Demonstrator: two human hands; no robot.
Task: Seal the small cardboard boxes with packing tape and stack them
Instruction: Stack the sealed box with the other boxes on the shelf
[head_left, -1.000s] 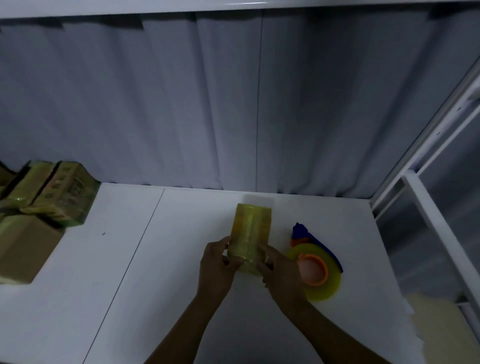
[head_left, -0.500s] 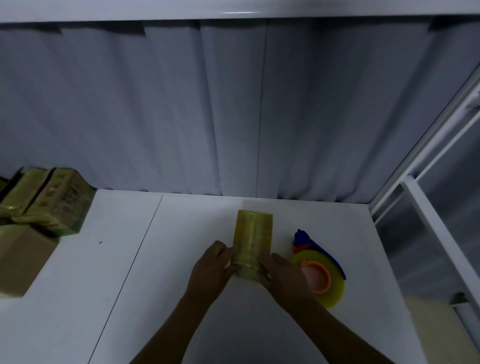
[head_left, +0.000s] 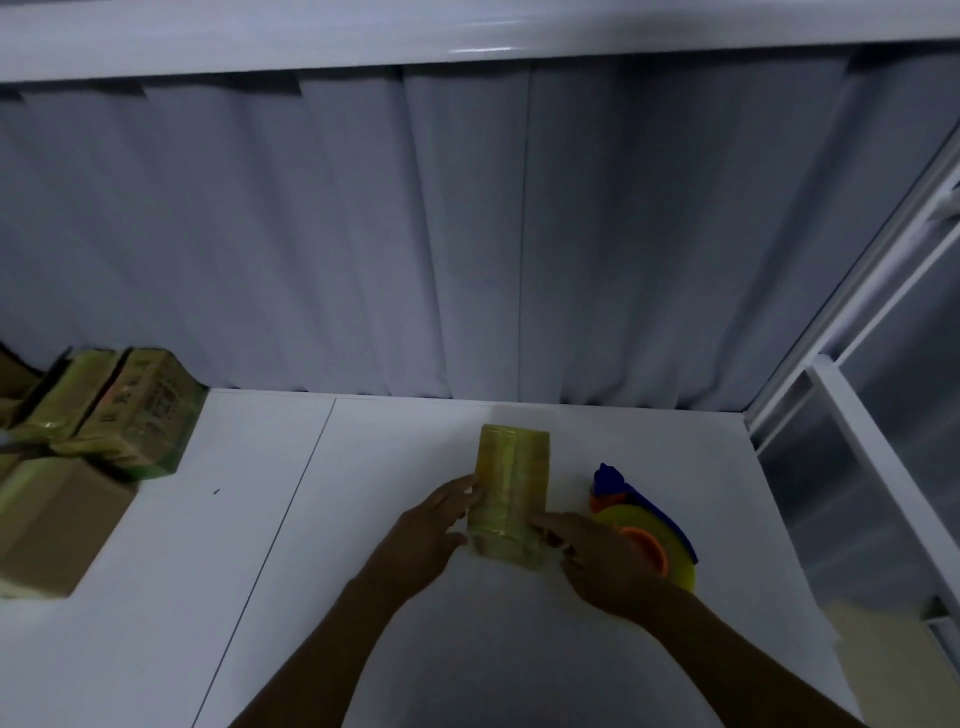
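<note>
both hands, left hand (head_left: 426, 540) and right hand (head_left: 602, 561), hold the tape-wrapped small box (head_left: 511, 488) between their fingers on the white bench (head_left: 260, 597), just beside the tape dispenser (head_left: 649, 540).

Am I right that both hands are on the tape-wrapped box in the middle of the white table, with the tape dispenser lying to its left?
Not quite. The head view shows the tape dispenser lying to the right of the box, beside the right hand. The rest holds: the left hand and right hand both touch the box on the white table.
</note>
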